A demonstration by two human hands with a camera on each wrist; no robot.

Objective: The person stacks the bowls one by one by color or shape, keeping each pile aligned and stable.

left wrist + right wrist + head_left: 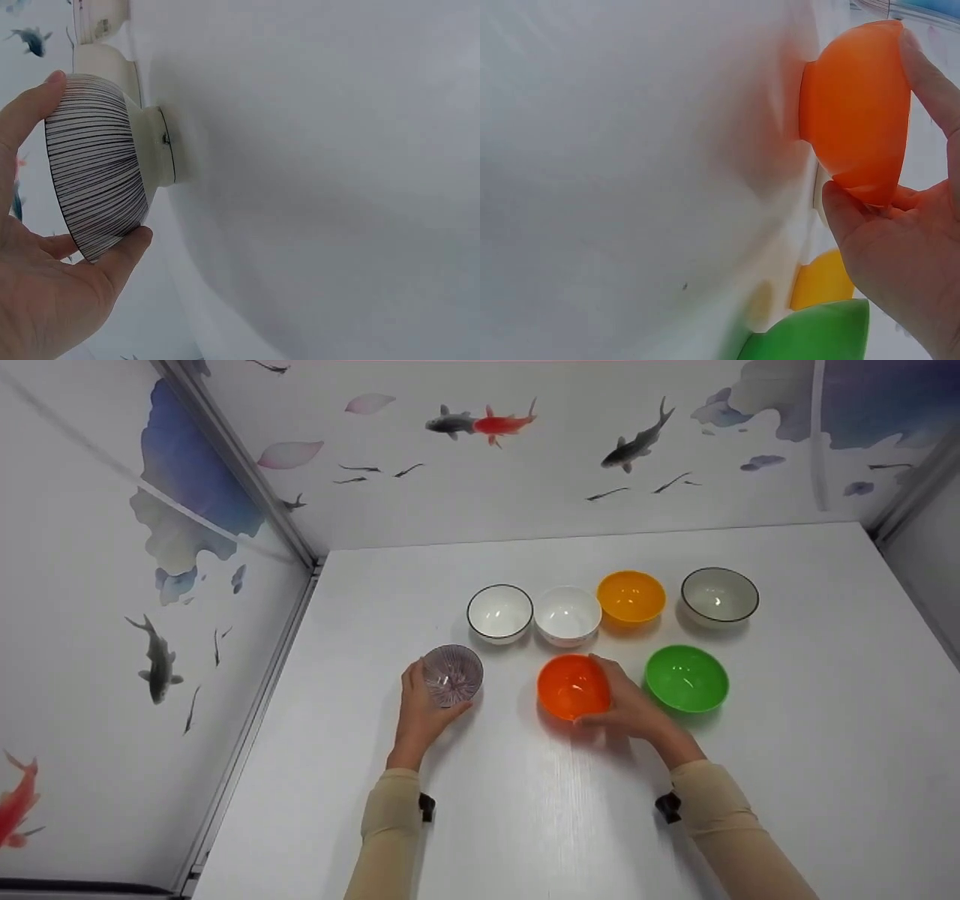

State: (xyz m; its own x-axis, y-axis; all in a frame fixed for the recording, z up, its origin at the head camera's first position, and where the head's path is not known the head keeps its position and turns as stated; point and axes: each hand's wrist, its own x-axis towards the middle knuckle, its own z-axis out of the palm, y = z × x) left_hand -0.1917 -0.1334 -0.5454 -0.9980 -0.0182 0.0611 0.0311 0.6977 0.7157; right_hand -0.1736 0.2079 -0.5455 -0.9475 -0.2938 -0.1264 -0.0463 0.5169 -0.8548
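Fingers (930, 84) apparently wide apart, gripping two bowls (455, 675) (571, 688)

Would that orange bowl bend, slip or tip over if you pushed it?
The orange bowl is probably stiff: its rim looks round in the grip of the right hand. Its glossy surface might feel a little slippery. A push near the top could tip it, since its foot is narrower than its rim.

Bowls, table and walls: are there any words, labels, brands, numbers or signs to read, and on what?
None can be read.
Striped bowl in the left hand: dark mark on its foot, too small to read.
Pale bowl at the top of the left wrist view: faint mark, too blurred to read.
Wall: painted fish, no lettering visible.
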